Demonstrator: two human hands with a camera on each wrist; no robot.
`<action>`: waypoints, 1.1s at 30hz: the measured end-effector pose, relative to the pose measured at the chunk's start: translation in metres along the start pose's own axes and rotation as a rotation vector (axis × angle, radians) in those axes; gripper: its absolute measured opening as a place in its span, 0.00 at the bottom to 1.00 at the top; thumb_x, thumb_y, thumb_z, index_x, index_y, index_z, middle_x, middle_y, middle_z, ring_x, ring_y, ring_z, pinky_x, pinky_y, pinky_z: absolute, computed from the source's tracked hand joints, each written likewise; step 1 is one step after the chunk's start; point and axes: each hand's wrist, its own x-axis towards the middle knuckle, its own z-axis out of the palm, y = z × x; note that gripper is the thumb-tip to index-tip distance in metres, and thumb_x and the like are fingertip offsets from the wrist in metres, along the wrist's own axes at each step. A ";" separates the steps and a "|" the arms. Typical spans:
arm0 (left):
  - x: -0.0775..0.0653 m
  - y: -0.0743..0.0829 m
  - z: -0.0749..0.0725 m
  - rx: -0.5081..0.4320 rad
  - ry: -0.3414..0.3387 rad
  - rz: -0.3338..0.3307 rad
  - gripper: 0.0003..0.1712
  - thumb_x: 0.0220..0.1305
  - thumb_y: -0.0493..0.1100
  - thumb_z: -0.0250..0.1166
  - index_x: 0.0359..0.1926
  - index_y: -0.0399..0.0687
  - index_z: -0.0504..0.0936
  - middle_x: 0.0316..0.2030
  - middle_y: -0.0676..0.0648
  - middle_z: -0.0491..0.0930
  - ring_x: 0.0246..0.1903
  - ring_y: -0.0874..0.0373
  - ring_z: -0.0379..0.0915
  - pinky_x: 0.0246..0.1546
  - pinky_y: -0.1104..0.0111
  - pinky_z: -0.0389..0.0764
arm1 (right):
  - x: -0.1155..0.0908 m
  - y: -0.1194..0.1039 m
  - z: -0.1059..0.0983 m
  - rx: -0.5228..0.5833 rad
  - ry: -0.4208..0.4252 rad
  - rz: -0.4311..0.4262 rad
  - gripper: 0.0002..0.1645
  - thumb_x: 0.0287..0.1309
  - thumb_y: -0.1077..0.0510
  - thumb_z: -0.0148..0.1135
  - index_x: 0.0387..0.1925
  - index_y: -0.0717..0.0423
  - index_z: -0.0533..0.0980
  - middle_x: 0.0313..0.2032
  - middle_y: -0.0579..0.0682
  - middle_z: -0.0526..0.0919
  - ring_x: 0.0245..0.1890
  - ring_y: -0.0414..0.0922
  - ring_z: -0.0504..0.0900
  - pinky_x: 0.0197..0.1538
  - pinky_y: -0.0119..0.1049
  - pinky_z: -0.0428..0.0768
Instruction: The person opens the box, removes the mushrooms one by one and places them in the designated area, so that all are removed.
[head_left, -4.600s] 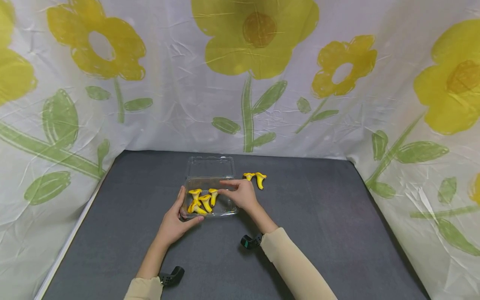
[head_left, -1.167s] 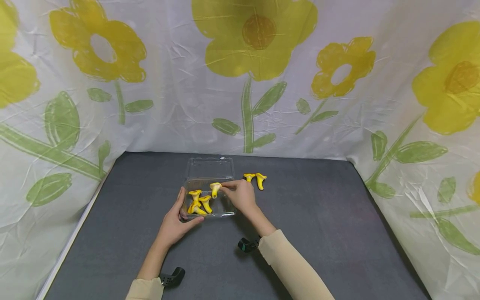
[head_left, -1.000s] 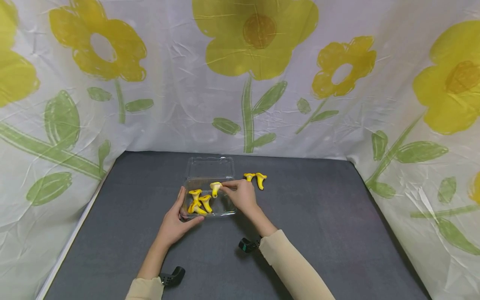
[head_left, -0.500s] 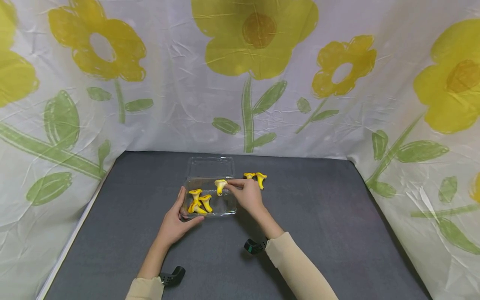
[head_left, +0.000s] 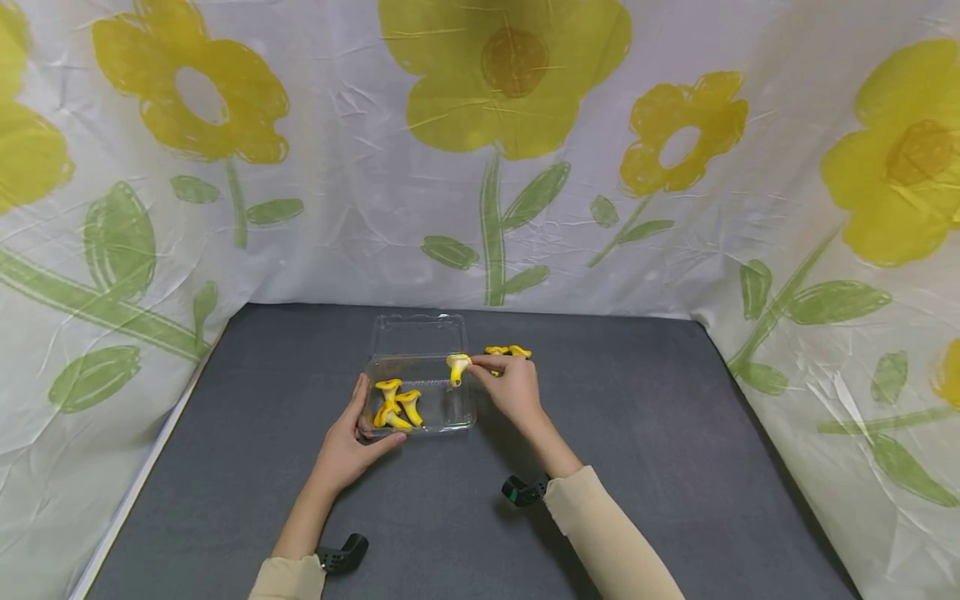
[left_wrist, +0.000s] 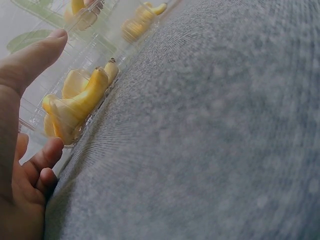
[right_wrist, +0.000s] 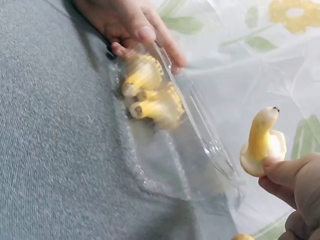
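My left hand (head_left: 348, 446) grips the left end of a clear plastic clamshell container (head_left: 448, 410), thumb along the front side and fingers at the left wall. Three yellow chanterelle mushrooms (head_left: 409, 407) lie inside, bunched in its left half; the right wrist view shows their stems (right_wrist: 142, 107) through the plastic. Above the container's back right corner, my right hand (head_left: 513, 390) pinches another chanterelle mushroom (head_left: 457, 369) between thumb and fingers. In the right wrist view this mushroom (right_wrist: 260, 142) is held up, stem end upward, clear of the container.
The container's lid (head_left: 420, 335) stands open at the back. Two more chanterelle mushrooms (head_left: 519, 352) lie on the dark grey table (head_left: 637, 417) behind my right hand, partly hidden by it. A curtain (head_left: 337, 208) with printed yellow flowers closes off the back and sides.
My right hand took hold of the mushroom at the right of those in the container, lifted it and moved right with it. The left hand stays on the container.
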 end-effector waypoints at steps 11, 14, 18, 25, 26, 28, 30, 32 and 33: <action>0.000 0.002 0.000 -0.005 0.000 0.008 0.70 0.59 0.54 0.82 0.87 0.52 0.41 0.86 0.43 0.42 0.33 0.59 0.66 0.38 0.69 0.72 | 0.002 0.021 -0.014 0.018 0.040 0.063 0.12 0.60 0.53 0.79 0.44 0.53 0.93 0.39 0.51 0.94 0.26 0.41 0.85 0.30 0.29 0.79; 0.000 0.002 -0.001 -0.010 0.002 0.008 0.70 0.59 0.53 0.82 0.87 0.52 0.42 0.86 0.43 0.42 0.33 0.59 0.66 0.38 0.69 0.72 | 0.003 0.029 -0.019 0.008 0.053 0.075 0.12 0.60 0.53 0.79 0.44 0.52 0.93 0.40 0.53 0.93 0.18 0.43 0.74 0.23 0.29 0.64; 0.000 0.001 0.000 -0.006 0.003 0.013 0.70 0.59 0.53 0.82 0.87 0.51 0.42 0.86 0.42 0.43 0.32 0.60 0.66 0.37 0.69 0.71 | 0.003 0.041 -0.028 0.014 0.072 0.079 0.13 0.61 0.53 0.79 0.45 0.54 0.92 0.43 0.56 0.93 0.20 0.44 0.83 0.20 0.29 0.59; 0.000 -0.002 0.001 -0.004 0.007 0.020 0.70 0.59 0.53 0.82 0.87 0.50 0.43 0.86 0.43 0.43 0.32 0.60 0.66 0.37 0.69 0.72 | -0.001 0.068 -0.045 0.005 0.115 0.099 0.13 0.65 0.52 0.76 0.47 0.53 0.92 0.42 0.54 0.93 0.10 0.43 0.70 0.17 0.31 0.57; 0.000 -0.002 0.001 -0.005 0.009 0.021 0.70 0.59 0.53 0.82 0.87 0.50 0.43 0.86 0.43 0.43 0.32 0.60 0.66 0.37 0.69 0.72 | -0.002 0.072 -0.047 -0.006 0.124 0.101 0.12 0.65 0.52 0.76 0.47 0.53 0.92 0.42 0.53 0.93 0.11 0.43 0.73 0.18 0.31 0.59; 0.000 -0.002 0.001 -0.006 0.008 0.021 0.70 0.59 0.53 0.82 0.87 0.50 0.43 0.86 0.43 0.43 0.32 0.60 0.66 0.37 0.69 0.72 | -0.003 0.079 -0.051 -0.022 0.138 0.106 0.12 0.65 0.52 0.76 0.46 0.52 0.92 0.42 0.53 0.93 0.17 0.44 0.81 0.20 0.31 0.63; 0.000 -0.001 0.001 -0.005 0.008 0.022 0.70 0.59 0.53 0.82 0.87 0.50 0.43 0.86 0.43 0.43 0.32 0.60 0.66 0.37 0.69 0.72 | -0.005 0.086 -0.054 -0.037 0.147 0.115 0.12 0.65 0.52 0.76 0.46 0.52 0.92 0.42 0.52 0.93 0.22 0.45 0.86 0.22 0.31 0.65; 0.000 -0.001 0.000 -0.005 0.008 0.021 0.70 0.59 0.53 0.82 0.87 0.50 0.43 0.86 0.43 0.43 0.32 0.60 0.66 0.37 0.69 0.72 | -0.007 0.092 -0.057 -0.054 0.153 0.124 0.12 0.64 0.52 0.77 0.46 0.52 0.92 0.42 0.53 0.93 0.25 0.45 0.89 0.23 0.30 0.67; 0.000 -0.001 0.000 -0.004 0.008 0.020 0.70 0.59 0.53 0.82 0.87 0.50 0.43 0.86 0.43 0.43 0.32 0.60 0.66 0.37 0.69 0.72 | -0.007 0.095 -0.059 -0.053 0.155 0.129 0.13 0.64 0.52 0.77 0.46 0.53 0.92 0.42 0.54 0.93 0.22 0.47 0.87 0.22 0.30 0.66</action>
